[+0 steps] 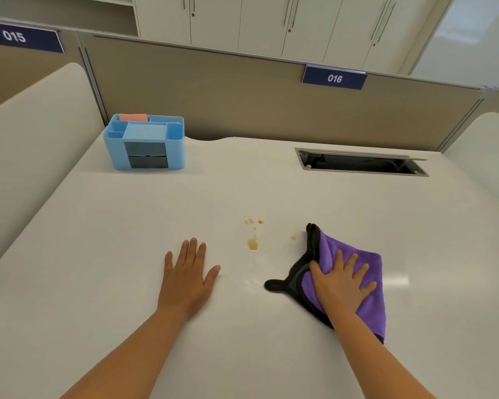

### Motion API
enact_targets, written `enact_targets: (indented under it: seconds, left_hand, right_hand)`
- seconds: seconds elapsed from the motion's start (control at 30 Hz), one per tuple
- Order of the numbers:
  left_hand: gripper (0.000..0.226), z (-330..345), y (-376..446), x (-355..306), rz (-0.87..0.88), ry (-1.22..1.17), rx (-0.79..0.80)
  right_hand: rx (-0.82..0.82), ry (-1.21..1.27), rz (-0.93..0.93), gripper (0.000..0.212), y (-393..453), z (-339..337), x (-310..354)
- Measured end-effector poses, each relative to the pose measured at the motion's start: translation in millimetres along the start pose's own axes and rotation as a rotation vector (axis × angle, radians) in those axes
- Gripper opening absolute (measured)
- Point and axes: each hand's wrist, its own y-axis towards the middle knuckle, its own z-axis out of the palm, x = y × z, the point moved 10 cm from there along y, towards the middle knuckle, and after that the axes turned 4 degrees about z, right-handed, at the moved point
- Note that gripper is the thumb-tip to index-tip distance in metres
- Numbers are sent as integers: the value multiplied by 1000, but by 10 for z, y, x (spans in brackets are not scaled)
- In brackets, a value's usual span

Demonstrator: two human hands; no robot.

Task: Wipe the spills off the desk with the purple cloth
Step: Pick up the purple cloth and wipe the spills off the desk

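Note:
A purple cloth (pixel 366 309) with a dark grey underside lies folded on the white desk (pixel 98 254), right of centre. My right hand (pixel 342 280) presses flat on top of it, fingers spread. Yellow-brown spills sit just left of the cloth: a larger drop (pixel 253 243), small spots (pixel 252 221) above it, and a faint smear (pixel 293 237) beside the cloth's upper corner. My left hand (pixel 188 276) rests flat on the bare desk, left of the spills, holding nothing.
A light blue desk organiser (pixel 144 145) stands at the back left. An open cable hatch (pixel 360 162) is set into the desk at the back right. A tan partition (pixel 242 105) with a "016" sign closes the far edge.

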Motion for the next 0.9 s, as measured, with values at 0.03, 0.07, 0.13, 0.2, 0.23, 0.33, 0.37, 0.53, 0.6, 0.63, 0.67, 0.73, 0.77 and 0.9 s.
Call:
enact_targets:
  seconds: [0.03, 0.07, 0.13, 0.2, 0.23, 0.33, 0.37, 0.53, 0.6, 0.63, 0.67, 0.73, 0.77, 0.9]
  left_hand:
    - [66, 1, 8, -1, 1, -2, -3]
    - [66, 0, 9, -10, 2, -1, -7]
    - [67, -11, 12, -17, 6, -8, -22]
    - [70, -2, 21, -9, 7, -16, -20]
    - [74, -3, 23, -15, 11, -14, -21]
    - [81, 8, 51, -23, 14, -13, -19]
    - [79, 12, 61, -21, 13, -12, -20]
    - [89, -22, 132, -28, 15, -15, -30]
    - [91, -50, 150, -35, 12, -15, -40]
    - [89, -52, 163, -30, 8, -23, -42]
    - [88, -57, 177, -31, 3, -39, -41]
    - [88, -92, 206, -33, -4, -82, -52]
    - [88, -106, 219, -32, -6, -106, -59]
    - [84, -148, 239, -15, -25, -234, -91]
  right_hand:
    - [4, 3, 9, 81, -9, 17, 67]
    - [9, 1, 21, 82, -4, 28, 112]
    - [17, -5, 39, 84, 36, 34, 213]
    - [23, -9, 38, 84, 104, 53, 360]
    - [25, -8, 31, 84, 142, 57, 447]
    - [31, 4, -41, 85, 270, 78, 831]
    - [33, 7, -92, 86, 311, 91, 1002]
    - [115, 49, -477, 100, 375, 192, 2009]
    - [134, 11, -617, 105, 344, 243, 2341]
    - [144, -27, -679, 104, 327, 293, 2483]
    - [148, -68, -734, 102, 311, 334, 2591]
    - [142, -132, -813, 101, 286, 391, 2712]
    - [145, -148, -826, 101, 288, 413, 2726]
    - [145, -123, -848, 84, 181, 420, 2687]
